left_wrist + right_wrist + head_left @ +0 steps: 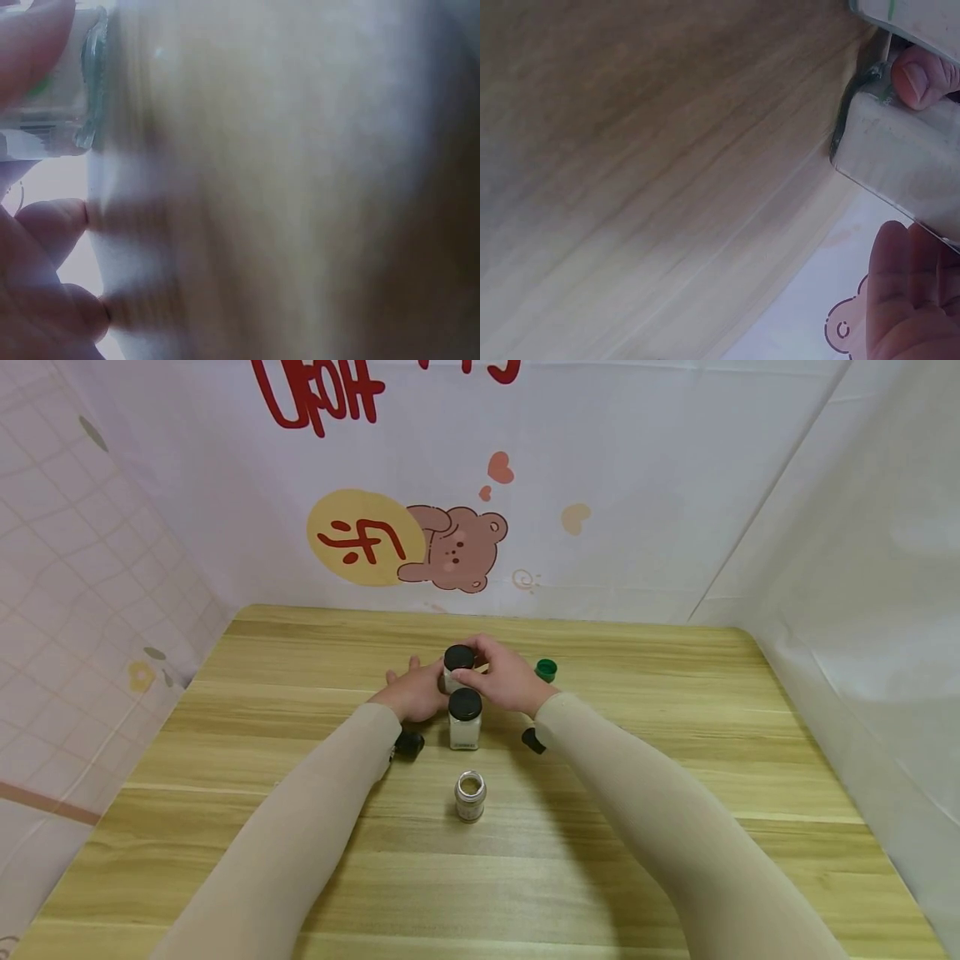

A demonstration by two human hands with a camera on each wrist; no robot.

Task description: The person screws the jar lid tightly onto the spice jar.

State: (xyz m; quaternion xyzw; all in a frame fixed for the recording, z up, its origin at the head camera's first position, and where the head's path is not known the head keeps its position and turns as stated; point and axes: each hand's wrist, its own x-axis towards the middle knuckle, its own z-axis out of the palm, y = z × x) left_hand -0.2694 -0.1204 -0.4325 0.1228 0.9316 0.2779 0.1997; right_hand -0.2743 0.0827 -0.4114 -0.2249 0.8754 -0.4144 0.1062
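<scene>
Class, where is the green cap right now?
In the head view, the green cap lies on the table, just right of the right hand.

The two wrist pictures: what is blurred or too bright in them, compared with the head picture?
Left wrist: the tabletop is badly blurred, and the backdrop past the left hand is nearly burnt white; right wrist: the tabletop is only mildly soft, darker at upper left, the held jar clearer; head: mostly sharp, with a soft shadow beside the right sleeve.
</scene>
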